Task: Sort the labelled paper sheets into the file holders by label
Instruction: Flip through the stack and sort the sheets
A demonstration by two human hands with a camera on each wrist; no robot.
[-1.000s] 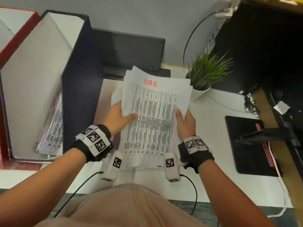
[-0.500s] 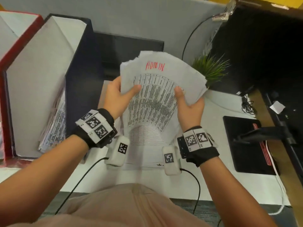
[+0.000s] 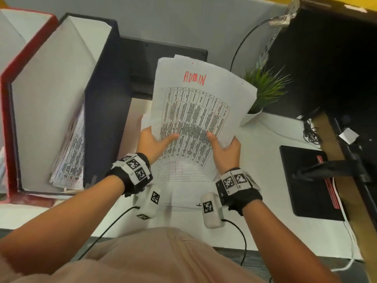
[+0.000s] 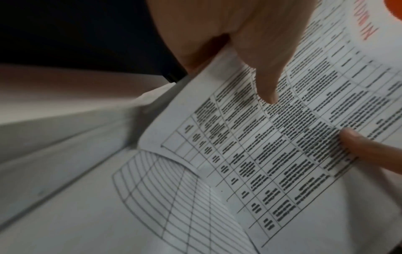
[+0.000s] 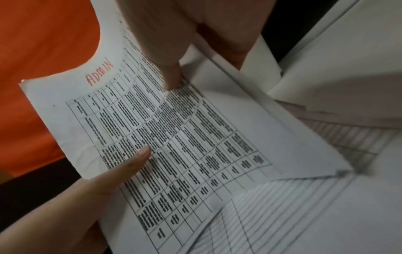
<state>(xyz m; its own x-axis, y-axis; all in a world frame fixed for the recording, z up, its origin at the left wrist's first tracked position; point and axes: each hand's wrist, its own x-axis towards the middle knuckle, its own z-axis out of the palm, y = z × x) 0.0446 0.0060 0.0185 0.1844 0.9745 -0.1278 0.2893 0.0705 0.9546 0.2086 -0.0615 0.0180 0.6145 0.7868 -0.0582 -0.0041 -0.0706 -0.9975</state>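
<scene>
Both hands hold a stack of printed sheets (image 3: 195,111) raised off the desk, the top one marked ADMIN in red (image 3: 194,78). My left hand (image 3: 155,141) pinches the stack's left edge, thumb on the print. My right hand (image 3: 224,147) pinches the right edge the same way. The left wrist view shows the left thumb (image 4: 264,82) on the top sheet (image 4: 293,137); the right wrist view shows the right thumb (image 5: 167,68) on it (image 5: 174,137). More sheets (image 3: 183,180) lie flat on the desk underneath. A black file holder (image 3: 102,103) with sheets inside (image 3: 71,152) stands at left, a red file holder (image 3: 12,78) beyond it.
A potted plant (image 3: 263,88) stands right of the raised stack. A black pad (image 3: 306,180) and a dark stand arm (image 3: 330,168) lie at the right. A black monitor base (image 3: 163,64) sits behind the stack. The desk's front edge runs near my lap.
The stack has risen from lying on the desk to being held up and tilted toward me, its lower edge off the sheets beneath. Both hands kept their hold.
</scene>
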